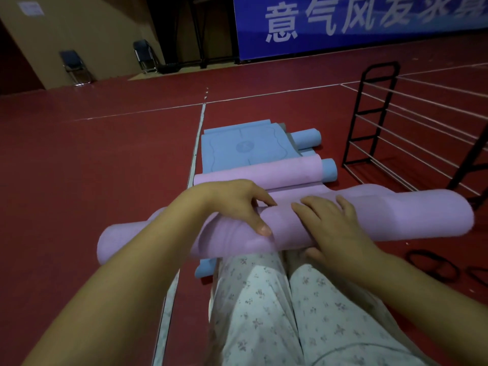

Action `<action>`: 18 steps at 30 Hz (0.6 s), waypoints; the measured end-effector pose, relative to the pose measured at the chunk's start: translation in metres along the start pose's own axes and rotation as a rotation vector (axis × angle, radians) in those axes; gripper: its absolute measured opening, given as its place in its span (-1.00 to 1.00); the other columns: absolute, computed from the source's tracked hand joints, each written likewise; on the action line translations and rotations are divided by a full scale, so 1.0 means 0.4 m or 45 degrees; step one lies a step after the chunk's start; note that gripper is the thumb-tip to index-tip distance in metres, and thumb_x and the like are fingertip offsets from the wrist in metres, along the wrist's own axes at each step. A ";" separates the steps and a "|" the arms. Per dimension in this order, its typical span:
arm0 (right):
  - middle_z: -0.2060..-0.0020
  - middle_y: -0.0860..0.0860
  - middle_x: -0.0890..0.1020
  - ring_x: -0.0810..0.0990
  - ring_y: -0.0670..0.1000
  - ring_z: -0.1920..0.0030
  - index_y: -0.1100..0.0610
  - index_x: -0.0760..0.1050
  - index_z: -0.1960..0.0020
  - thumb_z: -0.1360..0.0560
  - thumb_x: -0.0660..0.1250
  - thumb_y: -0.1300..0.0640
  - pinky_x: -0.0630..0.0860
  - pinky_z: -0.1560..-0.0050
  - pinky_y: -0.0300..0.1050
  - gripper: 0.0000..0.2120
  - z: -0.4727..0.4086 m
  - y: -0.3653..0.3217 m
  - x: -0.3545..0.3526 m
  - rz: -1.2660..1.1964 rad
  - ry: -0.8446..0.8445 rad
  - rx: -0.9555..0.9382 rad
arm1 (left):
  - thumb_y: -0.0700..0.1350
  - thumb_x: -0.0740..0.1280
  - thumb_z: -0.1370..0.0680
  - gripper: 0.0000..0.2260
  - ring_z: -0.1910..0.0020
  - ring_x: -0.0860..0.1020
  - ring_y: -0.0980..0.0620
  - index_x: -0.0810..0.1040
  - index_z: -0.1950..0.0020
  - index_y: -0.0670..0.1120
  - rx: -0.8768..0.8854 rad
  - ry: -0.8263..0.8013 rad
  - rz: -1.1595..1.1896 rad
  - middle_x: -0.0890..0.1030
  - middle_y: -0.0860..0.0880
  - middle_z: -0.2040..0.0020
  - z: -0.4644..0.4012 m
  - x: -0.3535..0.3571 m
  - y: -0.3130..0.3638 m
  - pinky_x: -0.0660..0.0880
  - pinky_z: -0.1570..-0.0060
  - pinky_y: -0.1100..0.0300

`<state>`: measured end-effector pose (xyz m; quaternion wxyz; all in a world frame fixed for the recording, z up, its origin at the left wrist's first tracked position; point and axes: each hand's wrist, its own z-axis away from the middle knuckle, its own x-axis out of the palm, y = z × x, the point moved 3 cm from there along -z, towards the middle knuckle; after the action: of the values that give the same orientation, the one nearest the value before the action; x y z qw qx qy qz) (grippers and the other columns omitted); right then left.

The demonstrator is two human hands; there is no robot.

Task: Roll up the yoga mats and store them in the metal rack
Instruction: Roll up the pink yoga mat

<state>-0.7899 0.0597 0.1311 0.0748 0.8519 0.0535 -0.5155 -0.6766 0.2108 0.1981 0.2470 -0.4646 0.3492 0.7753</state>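
From the head camera, a thick purple rolled mat (369, 215) of soft matte foam lies crosswise over the person's knees, a long cylinder dented and bulged along its far side. The left hand (235, 204) grips it near the middle, fingers curled over the top of the roll and the thumb pressed down on the near face. The right hand (335, 223) lies just beside it with fingers laid over the roll's curve and the thumb tucked under the near edge, so it too holds the mat.

Just beyond the hands lies a second purple roll (258, 173), slimmer and smoother, with a blue foam roll end (328, 170) sticking out of its right side. Past that a blue flat mat (237, 146) is spread on the floor, its surface embossed with faint lines and a round emblem, and another blue roll (307, 138) rests at its far right corner.

The metal rack (369, 114) stands to the right, well apart from the mats: black tubular end frames joined by thin pale rails. Black elastic loops (433, 265) lie on the dark red floor (92, 159) near the right forearm. The legs wear pale floral trousers (264, 307). A blue banner (356, 19) with white characters hangs on the far wall, and two folding chairs (75, 66) stand at the left.
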 end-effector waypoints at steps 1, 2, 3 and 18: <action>-0.06 0.12 0.59 0.62 0.15 -0.04 0.10 0.36 -0.22 0.13 0.62 -0.05 0.44 -0.06 0.33 -0.03 -0.007 0.010 -0.001 -0.028 -0.008 -0.004 | 0.11 0.50 -0.39 -0.39 -0.12 0.48 0.13 0.41 -0.40 0.10 -0.018 -0.016 0.023 0.52 0.09 -0.19 -0.002 0.002 -0.007 0.35 -0.13 0.32; -0.06 0.09 0.58 0.61 0.14 -0.03 0.08 0.37 -0.22 0.09 0.61 -0.06 0.44 -0.07 0.29 -0.07 -0.014 0.020 -0.002 -0.067 -0.049 -0.007 | 0.12 0.49 -0.39 -0.38 -0.17 0.48 0.13 0.39 -0.41 0.13 -0.035 -0.030 0.044 0.51 0.09 -0.26 -0.003 0.005 -0.013 0.34 -0.16 0.31; -0.09 0.06 0.56 0.58 0.13 -0.06 0.06 0.39 -0.24 0.02 0.59 -0.07 0.41 -0.10 0.25 -0.12 -0.021 0.027 -0.005 -0.103 -0.108 -0.006 | 0.14 0.48 -0.39 -0.37 -0.22 0.46 0.11 0.36 -0.43 0.15 -0.052 -0.037 0.052 0.49 0.09 -0.31 0.000 0.007 -0.015 0.33 -0.19 0.30; -0.31 -0.11 0.40 0.36 -0.08 -0.31 -0.10 0.24 -0.42 -0.22 0.43 -0.35 0.28 -0.23 0.00 -0.14 -0.116 0.093 -0.020 -0.311 -0.473 0.008 | 0.14 0.62 -0.05 -0.18 0.31 0.55 -0.19 0.50 -0.21 -0.17 0.156 0.836 -0.821 0.55 -0.19 0.15 0.028 0.134 0.016 0.47 0.32 0.08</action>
<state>-0.7470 0.0317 0.1619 0.0179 0.7296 0.1400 -0.6691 -0.7114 0.2186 0.1558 0.3790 -0.7549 0.2917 0.4487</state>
